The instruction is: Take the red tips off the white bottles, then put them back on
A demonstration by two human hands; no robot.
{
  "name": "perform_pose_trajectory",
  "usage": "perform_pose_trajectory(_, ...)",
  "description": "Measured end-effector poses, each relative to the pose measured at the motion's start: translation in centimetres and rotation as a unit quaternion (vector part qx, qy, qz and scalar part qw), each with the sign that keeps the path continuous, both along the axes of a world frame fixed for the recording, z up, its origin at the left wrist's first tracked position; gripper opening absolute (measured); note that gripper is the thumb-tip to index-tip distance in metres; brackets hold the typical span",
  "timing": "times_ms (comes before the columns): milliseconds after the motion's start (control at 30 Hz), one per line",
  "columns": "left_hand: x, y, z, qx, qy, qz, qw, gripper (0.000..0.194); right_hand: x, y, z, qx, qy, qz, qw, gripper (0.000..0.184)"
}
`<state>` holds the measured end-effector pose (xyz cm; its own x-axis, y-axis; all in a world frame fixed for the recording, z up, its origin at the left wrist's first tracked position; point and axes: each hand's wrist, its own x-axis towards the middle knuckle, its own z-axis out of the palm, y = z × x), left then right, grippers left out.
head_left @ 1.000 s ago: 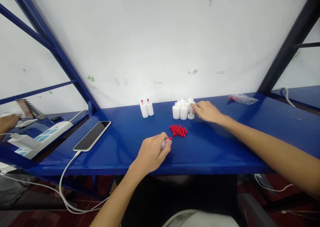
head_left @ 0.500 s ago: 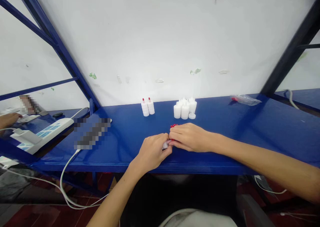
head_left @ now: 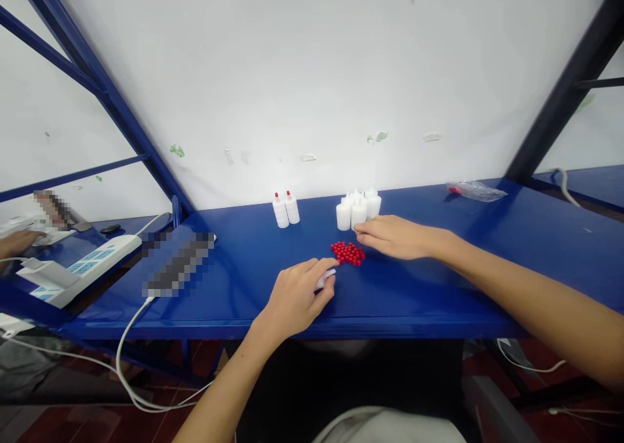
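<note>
My left hand [head_left: 297,295] rests on the blue bench [head_left: 429,287], curled round a small white bottle [head_left: 325,277] whose end pokes out between thumb and fingers. My right hand [head_left: 390,236] lies just right of a pile of several small red caps [head_left: 348,253], fingers closed and pointing at the pile's edge; what they pinch is too small to see. Behind the pile stands a cluster of several white uncapped bottles [head_left: 357,210]. Two white bottles with red caps [head_left: 286,209] stand to the left of it.
A blurred-out phone [head_left: 178,263] on a white cable lies at the bench's left end. A white power strip [head_left: 73,269] sits further left, with another person's hand [head_left: 17,241] beyond it. A clear plastic bag [head_left: 472,190] lies at the back right.
My right hand went from the white bottles to my left hand, met the bottle there, then drew back to the right edge of the red caps. My left hand stayed put.
</note>
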<state>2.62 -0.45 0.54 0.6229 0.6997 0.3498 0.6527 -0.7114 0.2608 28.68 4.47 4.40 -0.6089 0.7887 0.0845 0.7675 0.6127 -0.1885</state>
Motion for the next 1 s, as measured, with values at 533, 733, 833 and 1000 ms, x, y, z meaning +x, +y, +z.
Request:
perform_pose_trajectory(533, 0.1, 0.0, 0.1, -0.003, 0.006, -0.002, 1.000, 0.025, 0.3, 0.0, 0.1, -0.069, -0.076, -0.033, 0.994, 0.017)
perform_pose_trajectory(733, 0.1, -0.2, 0.2, -0.011, 0.003, 0.014, 1.000, 0.034, -2.5, -2.2, -0.2, 0.166, -0.014, 0.015, 0.986, 0.022)
perform_pose_trajectory(833, 0.1, -0.2, 0.3, -0.030, -0.007, 0.011, 0.999, 0.041, -4.5, -3.5, -1.4, 0.203, 0.028, 0.129, 0.970, 0.028)
perform_pose_trajectory(1000, 0.1, -0.2, 0.4, -0.047, -0.025, 0.010, 0.999, 0.046, -4.9, -3.1, -2.7, 0.248, 0.059, 0.160, 0.954, 0.032)
